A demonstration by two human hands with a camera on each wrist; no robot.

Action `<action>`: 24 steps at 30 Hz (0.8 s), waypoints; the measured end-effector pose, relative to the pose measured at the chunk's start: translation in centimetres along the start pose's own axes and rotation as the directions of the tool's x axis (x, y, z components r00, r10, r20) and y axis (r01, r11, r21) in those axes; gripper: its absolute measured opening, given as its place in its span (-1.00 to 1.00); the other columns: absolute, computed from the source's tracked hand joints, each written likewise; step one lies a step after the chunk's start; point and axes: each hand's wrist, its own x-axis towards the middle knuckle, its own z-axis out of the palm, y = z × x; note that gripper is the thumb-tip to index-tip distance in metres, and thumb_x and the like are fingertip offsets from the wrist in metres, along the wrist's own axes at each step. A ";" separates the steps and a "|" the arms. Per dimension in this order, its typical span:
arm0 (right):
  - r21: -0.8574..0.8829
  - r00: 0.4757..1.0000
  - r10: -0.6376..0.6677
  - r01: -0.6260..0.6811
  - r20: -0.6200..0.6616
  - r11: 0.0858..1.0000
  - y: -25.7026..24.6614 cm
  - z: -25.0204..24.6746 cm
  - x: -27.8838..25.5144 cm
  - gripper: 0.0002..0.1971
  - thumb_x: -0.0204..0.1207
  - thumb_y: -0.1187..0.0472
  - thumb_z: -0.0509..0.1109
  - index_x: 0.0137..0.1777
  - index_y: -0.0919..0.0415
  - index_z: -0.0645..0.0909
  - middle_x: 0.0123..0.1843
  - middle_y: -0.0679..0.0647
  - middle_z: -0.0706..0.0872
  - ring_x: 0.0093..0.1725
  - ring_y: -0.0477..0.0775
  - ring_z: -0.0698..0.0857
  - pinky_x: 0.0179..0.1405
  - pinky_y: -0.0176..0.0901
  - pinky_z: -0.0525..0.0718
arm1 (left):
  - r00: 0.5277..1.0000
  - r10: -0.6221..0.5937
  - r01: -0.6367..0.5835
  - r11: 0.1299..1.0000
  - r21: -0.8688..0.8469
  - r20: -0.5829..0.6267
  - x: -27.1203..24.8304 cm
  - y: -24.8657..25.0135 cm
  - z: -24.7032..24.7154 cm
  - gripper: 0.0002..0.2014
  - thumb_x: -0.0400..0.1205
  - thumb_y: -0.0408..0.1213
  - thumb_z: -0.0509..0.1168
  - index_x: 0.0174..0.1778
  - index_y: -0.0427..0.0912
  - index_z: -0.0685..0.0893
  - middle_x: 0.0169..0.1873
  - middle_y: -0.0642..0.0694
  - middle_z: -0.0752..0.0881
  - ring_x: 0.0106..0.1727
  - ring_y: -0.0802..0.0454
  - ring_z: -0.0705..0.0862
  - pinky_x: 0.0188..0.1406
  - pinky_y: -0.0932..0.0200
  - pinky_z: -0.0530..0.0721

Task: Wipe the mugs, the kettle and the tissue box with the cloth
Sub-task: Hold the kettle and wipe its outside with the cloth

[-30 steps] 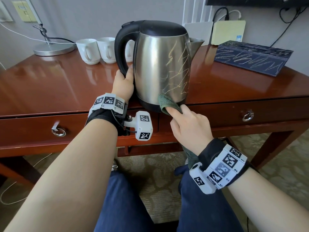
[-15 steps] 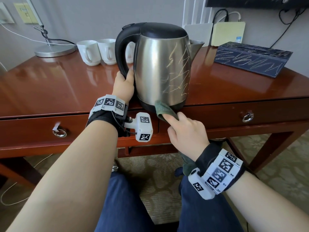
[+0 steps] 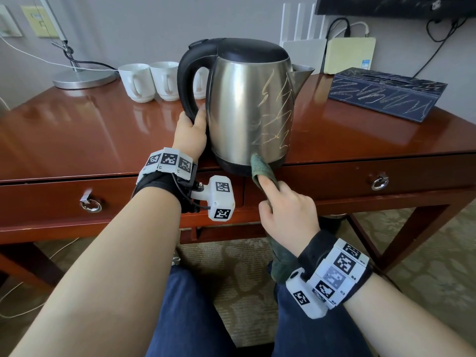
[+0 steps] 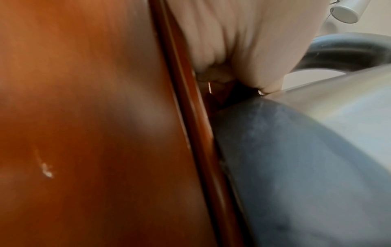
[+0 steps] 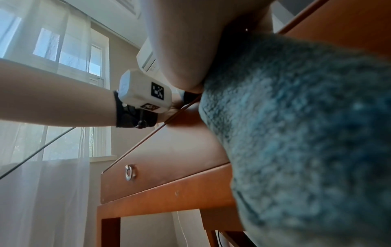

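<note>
The kettle (image 3: 251,106) stands at the front edge of the surface (image 3: 77,140), its steel side scrawled with yellowish marks toward the spout. The left hand (image 3: 190,132) is wrapped round the base of the black handle, steadying it. The right hand (image 3: 286,215) grips the green cloth (image 3: 260,168), forefinger pushing a fold against the kettle's lower rim. To do this well, I'd say keep the handle braced, spread more cloth under the fingers, and stroke upward across the scribbles with firm pressure. The mugs (image 3: 152,81) and tissue box (image 3: 383,95) wait behind.
</note>
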 end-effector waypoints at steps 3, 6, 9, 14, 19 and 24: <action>-0.009 0.998 -0.050 0.050 -0.030 0.999 -0.2 -0.2 1.0 -0.51 0.38 0.24 0.12 0.28 0.14 0.67 -0.41 0.11 0.56 -0.63 0.14 0.49 -0.61 -0.27 0.31 | 1.000 0.000 0.000 1.000 -0.004 0.007 0.0 0.0 -0.1 -0.63 0.71 0.12 0.21 0.26 -0.07 0.52 0.23 -0.05 0.70 0.28 0.03 0.64 0.44 -0.07 0.55; -0.020 0.994 -0.057 0.055 -0.096 0.998 -0.2 -0.9 2.2 -0.50 0.37 0.26 0.14 0.28 0.11 0.69 -0.41 0.12 0.57 -0.63 0.17 0.49 -0.59 -0.28 0.31 | 1.000 0.012 -0.012 1.000 0.006 0.006 0.0 0.0 -0.1 -0.52 0.68 0.15 0.20 0.37 -0.12 0.53 0.24 -0.05 0.69 0.29 0.03 0.64 0.45 -0.07 0.54; -0.017 0.989 -0.014 0.012 -0.145 1.000 0.1 -1.5 2.7 -0.51 0.36 0.26 0.16 0.30 0.13 0.65 -0.38 0.13 0.62 -0.61 0.18 0.51 -0.57 -0.28 0.34 | 1.000 0.004 -0.004 1.000 0.009 -0.004 0.0 0.0 -0.1 -0.53 0.69 0.14 0.20 0.38 -0.11 0.53 0.26 -0.04 0.69 0.31 0.02 0.63 0.46 -0.07 0.54; -0.001 0.993 0.052 -0.052 -0.108 0.999 0.1 -0.8 1.7 -0.49 0.35 0.23 0.14 0.36 0.14 0.39 -0.37 0.14 0.63 -0.60 0.18 0.54 -0.63 -0.23 0.45 | 1.000 0.013 -0.013 1.000 0.003 -0.011 -0.1 0.0 0.0 -0.50 0.69 0.14 0.21 0.41 -0.13 0.55 0.26 -0.04 0.70 0.31 0.03 0.64 0.45 -0.05 0.54; 0.000 0.997 0.007 -0.007 -0.072 1.000 -0.1 0.0 1.0 -0.51 0.37 0.23 0.13 0.34 0.14 0.49 -0.41 0.13 0.58 -0.62 0.17 0.52 -0.65 -0.23 0.40 | 1.000 0.004 -0.004 1.000 0.013 -0.013 -0.1 0.0 0.0 -0.63 0.73 0.09 0.20 0.28 -0.11 0.55 0.24 -0.06 0.70 0.30 0.01 0.64 0.45 -0.07 0.54; -0.005 0.991 -0.061 0.061 -0.120 0.998 -0.3 -0.7 2.2 -0.50 0.37 0.25 0.14 0.27 0.14 0.69 -0.42 0.13 0.58 -0.63 0.18 0.50 -0.59 -0.27 0.33 | 1.000 0.003 -0.002 1.000 0.025 -0.016 0.0 0.1 0.0 -0.59 0.73 0.09 0.20 0.29 -0.17 0.57 0.22 -0.09 0.71 0.27 0.00 0.65 0.42 -0.07 0.56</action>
